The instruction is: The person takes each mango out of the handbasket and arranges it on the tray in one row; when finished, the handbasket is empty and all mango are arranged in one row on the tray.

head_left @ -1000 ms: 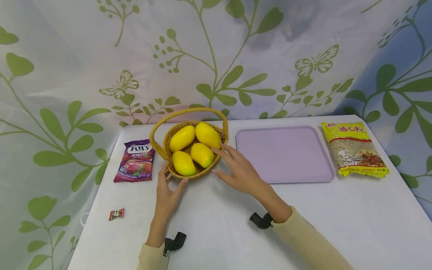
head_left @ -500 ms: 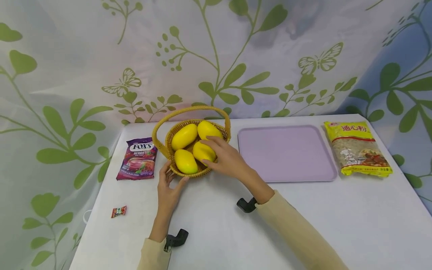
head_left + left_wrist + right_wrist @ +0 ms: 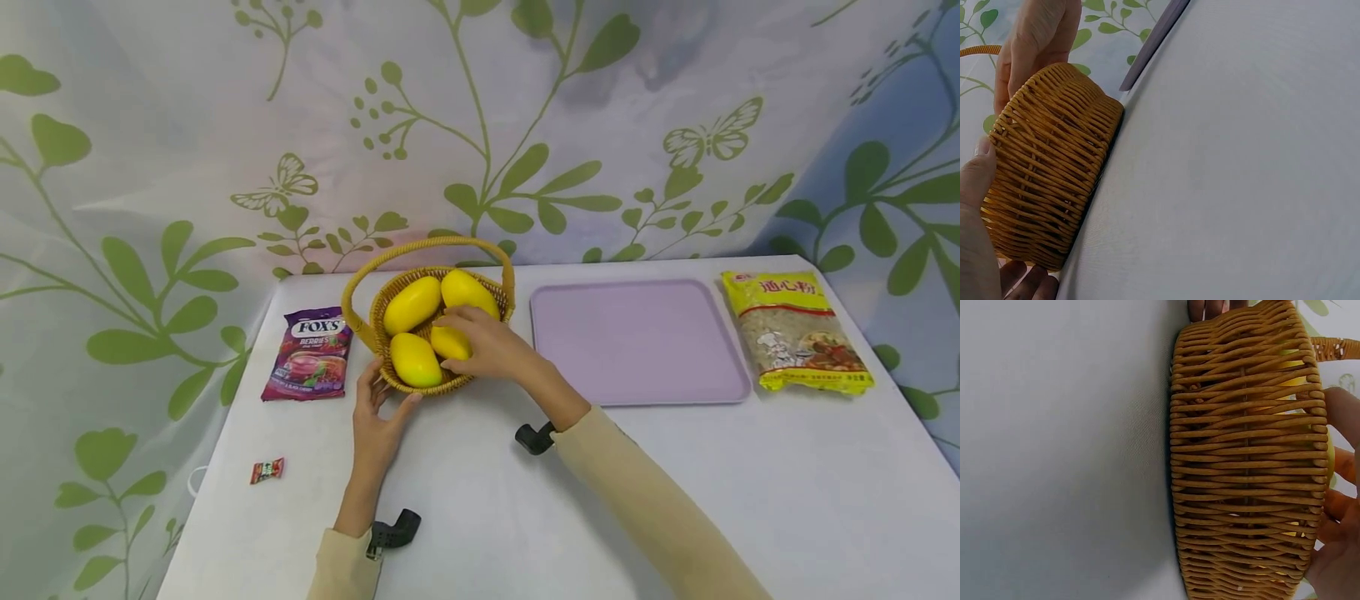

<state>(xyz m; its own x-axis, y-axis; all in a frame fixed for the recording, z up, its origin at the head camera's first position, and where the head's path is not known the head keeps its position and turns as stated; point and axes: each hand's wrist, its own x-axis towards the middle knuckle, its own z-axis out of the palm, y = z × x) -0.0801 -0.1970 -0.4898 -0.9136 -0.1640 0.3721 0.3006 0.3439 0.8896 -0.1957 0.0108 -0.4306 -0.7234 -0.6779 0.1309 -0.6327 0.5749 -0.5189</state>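
Observation:
A wicker basket point(image 3: 378, 333) with an arched handle stands on the white table with several yellow mangoes in it. My left hand point(image 3: 375, 433) holds the basket's front left side, thumb up at the rim and fingers round the wall, as the left wrist view shows of the wicker side point(image 3: 1047, 162). Reaching over the front right rim, my right hand point(image 3: 487, 346) grips the front right mango point(image 3: 450, 343), fingers over its top and thumb at its near side. Part of that mango is hidden under the hand. In the right wrist view, the basket wall point(image 3: 1247, 462) covers most of the fruit.
Left of the basket lies a purple Fox's candy bag point(image 3: 309, 354), with a small wrapped candy point(image 3: 267, 471) nearer the front. A lilac tray point(image 3: 637, 342) lies to the right. Beyond it is a yellow-topped pasta bag point(image 3: 797, 332). A leaf-patterned cloth point(image 3: 570, 200) hangs behind.
My right hand has moved left from the basket's right rim into the basket and closed its fingers over the front right mango. The left hand has stayed at the basket's side.

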